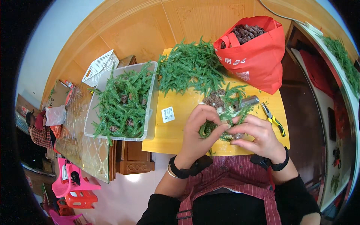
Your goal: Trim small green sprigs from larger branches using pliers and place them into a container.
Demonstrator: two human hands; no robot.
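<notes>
Over the near edge of the yellow table, my left hand (202, 127) and my right hand (258, 135) meet, fingertips pinched together. Between them is a green artificial pine sprig (243, 112), its needles poking out past the fingers on both sides. A small brownish piece shows under my right fingers, too covered to name. Just beyond the hands lie several brown pine cones (213, 99) and a dark cylinder-shaped object (249, 101). To the right of my right hand rest pliers (273, 119) with yellow and black handles.
A heap of green sprigs (191, 65) covers the table's far side. Beside it stands a red bag (258, 56) full of pine cones. Left is a translucent plastic bin (150, 112) of sprigs and cones. A white label (168, 114) lies on the yellow table (161, 138). Pink stools (75, 180) stand lower left.
</notes>
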